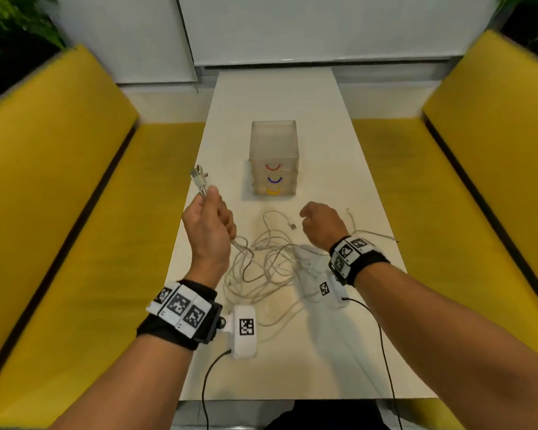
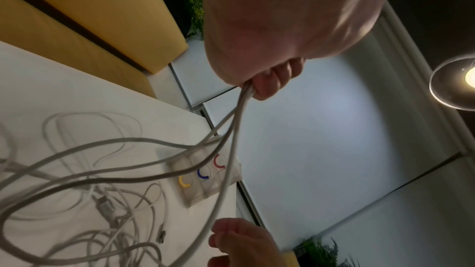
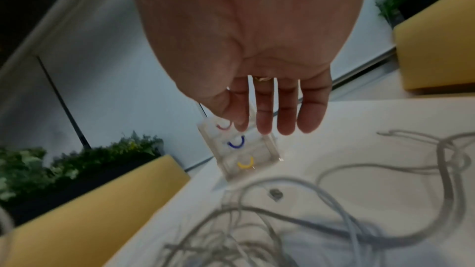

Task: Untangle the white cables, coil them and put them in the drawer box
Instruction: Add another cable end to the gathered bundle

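A tangle of white cables lies on the white table in front of me. My left hand is raised over the table's left edge and grips several cable ends, whose plugs stick up above the fist. Their strands hang down into the tangle. My right hand hovers over the table's right part with fingers straight and holds nothing. The clear drawer box, with red, blue and yellow handles, stands shut beyond the cables.
Yellow benches flank the table on both sides. A loose plug lies between the box and my right hand. Black camera leads run from my wrists toward the near table edge. Plants stand behind the benches.
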`<state>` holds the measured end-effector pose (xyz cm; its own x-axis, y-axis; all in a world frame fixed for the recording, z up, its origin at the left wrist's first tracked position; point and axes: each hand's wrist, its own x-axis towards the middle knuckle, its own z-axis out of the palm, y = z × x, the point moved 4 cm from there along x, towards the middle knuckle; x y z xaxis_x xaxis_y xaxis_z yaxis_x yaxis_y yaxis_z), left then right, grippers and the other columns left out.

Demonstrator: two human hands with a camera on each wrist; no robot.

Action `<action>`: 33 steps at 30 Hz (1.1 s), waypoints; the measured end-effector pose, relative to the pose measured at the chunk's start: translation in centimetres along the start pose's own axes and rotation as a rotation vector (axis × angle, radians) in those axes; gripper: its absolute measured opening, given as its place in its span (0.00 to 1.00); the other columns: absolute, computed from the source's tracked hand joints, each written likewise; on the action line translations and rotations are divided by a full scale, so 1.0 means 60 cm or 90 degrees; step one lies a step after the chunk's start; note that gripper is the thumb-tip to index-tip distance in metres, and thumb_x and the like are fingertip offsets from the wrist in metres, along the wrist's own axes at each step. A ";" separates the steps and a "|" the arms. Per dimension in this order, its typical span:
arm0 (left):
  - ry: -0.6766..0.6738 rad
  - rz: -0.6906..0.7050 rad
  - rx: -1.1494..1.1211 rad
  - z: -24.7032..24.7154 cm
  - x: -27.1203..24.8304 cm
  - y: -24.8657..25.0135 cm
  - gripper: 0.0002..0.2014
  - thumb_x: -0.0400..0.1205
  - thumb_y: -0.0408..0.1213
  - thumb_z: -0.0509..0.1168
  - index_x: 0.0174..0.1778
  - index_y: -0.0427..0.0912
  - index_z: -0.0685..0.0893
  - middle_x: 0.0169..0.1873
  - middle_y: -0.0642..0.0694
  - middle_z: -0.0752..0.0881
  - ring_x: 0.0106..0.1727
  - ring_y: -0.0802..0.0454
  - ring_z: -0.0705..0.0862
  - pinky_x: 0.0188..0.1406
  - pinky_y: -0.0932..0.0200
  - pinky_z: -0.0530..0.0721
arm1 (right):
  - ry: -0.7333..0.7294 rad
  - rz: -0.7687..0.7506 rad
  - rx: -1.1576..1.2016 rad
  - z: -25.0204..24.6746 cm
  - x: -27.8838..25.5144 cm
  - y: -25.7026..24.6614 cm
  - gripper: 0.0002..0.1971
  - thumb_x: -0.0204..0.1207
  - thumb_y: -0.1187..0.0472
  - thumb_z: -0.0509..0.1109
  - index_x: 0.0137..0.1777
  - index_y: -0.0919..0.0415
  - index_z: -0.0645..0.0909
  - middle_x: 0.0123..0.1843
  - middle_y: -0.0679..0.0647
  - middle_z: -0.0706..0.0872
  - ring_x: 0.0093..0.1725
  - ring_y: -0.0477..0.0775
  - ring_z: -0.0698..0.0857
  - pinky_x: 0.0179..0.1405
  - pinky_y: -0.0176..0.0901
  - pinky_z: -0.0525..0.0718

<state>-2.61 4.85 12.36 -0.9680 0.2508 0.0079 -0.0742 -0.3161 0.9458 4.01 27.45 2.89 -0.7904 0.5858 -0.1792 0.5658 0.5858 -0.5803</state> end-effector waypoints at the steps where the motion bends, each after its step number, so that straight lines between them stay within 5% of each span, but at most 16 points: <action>1: -0.005 -0.006 0.004 0.000 0.000 -0.005 0.20 0.92 0.40 0.57 0.32 0.47 0.64 0.20 0.55 0.62 0.21 0.58 0.56 0.18 0.63 0.57 | -0.024 0.000 -0.024 0.017 0.015 0.005 0.16 0.81 0.62 0.63 0.67 0.58 0.82 0.69 0.61 0.82 0.67 0.63 0.81 0.63 0.50 0.80; 8: -0.017 -0.051 0.026 0.004 0.003 -0.032 0.20 0.92 0.37 0.57 0.32 0.46 0.65 0.21 0.52 0.61 0.22 0.56 0.56 0.21 0.59 0.53 | -0.176 -0.017 -0.238 0.126 0.080 0.011 0.26 0.86 0.55 0.59 0.84 0.46 0.65 0.89 0.57 0.58 0.83 0.66 0.64 0.79 0.66 0.65; 11: -0.016 -0.060 0.025 0.006 0.009 -0.037 0.19 0.92 0.35 0.57 0.33 0.46 0.65 0.22 0.51 0.61 0.23 0.55 0.55 0.21 0.58 0.52 | -0.233 -0.024 -0.335 0.147 0.086 0.010 0.22 0.80 0.62 0.65 0.74 0.52 0.75 0.78 0.58 0.70 0.77 0.67 0.69 0.72 0.66 0.68; 15: -0.014 -0.058 0.026 0.006 0.013 -0.042 0.18 0.91 0.33 0.57 0.33 0.45 0.65 0.22 0.51 0.62 0.23 0.55 0.56 0.21 0.59 0.53 | -0.154 -0.051 -0.380 0.145 0.081 0.020 0.16 0.80 0.63 0.66 0.67 0.62 0.79 0.67 0.61 0.78 0.69 0.64 0.78 0.67 0.58 0.76; 19: -0.013 -0.032 0.025 0.002 0.010 -0.036 0.18 0.88 0.28 0.56 0.31 0.43 0.66 0.20 0.52 0.64 0.22 0.54 0.58 0.22 0.59 0.55 | -0.120 0.012 -0.144 0.132 0.073 0.044 0.09 0.79 0.61 0.70 0.52 0.66 0.89 0.53 0.60 0.89 0.53 0.59 0.87 0.48 0.46 0.83; 21: -0.019 -0.015 0.021 0.003 0.012 -0.028 0.18 0.87 0.26 0.55 0.30 0.43 0.66 0.19 0.51 0.64 0.22 0.54 0.58 0.21 0.60 0.56 | -0.038 0.057 0.032 0.108 0.059 0.052 0.10 0.78 0.56 0.74 0.48 0.64 0.90 0.44 0.55 0.88 0.45 0.53 0.85 0.43 0.42 0.80; 23: -0.021 0.002 0.014 0.004 0.015 -0.017 0.18 0.86 0.26 0.56 0.30 0.43 0.66 0.19 0.52 0.64 0.21 0.55 0.58 0.20 0.62 0.57 | 0.038 0.059 0.116 0.076 0.041 0.046 0.05 0.76 0.61 0.75 0.47 0.63 0.88 0.39 0.51 0.85 0.42 0.52 0.82 0.41 0.39 0.77; 27: -0.031 0.030 0.014 0.010 0.019 0.009 0.17 0.85 0.28 0.57 0.30 0.44 0.66 0.19 0.52 0.64 0.21 0.55 0.58 0.20 0.62 0.58 | 0.121 -0.030 0.179 -0.009 0.005 0.002 0.06 0.75 0.69 0.67 0.43 0.58 0.83 0.35 0.51 0.85 0.31 0.46 0.80 0.26 0.26 0.71; 33: -0.081 0.055 0.041 0.033 0.019 0.055 0.18 0.92 0.39 0.57 0.33 0.45 0.69 0.21 0.55 0.67 0.24 0.56 0.61 0.23 0.58 0.58 | 0.187 -0.180 0.419 -0.163 -0.063 -0.129 0.05 0.77 0.70 0.72 0.47 0.62 0.88 0.32 0.43 0.85 0.27 0.34 0.80 0.30 0.27 0.77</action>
<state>-3.48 5.93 16.13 -0.9314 0.3409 0.1274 0.0275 -0.2830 0.9587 4.93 26.20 15.81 -0.7368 0.6423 0.2109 0.0225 0.3351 -0.9419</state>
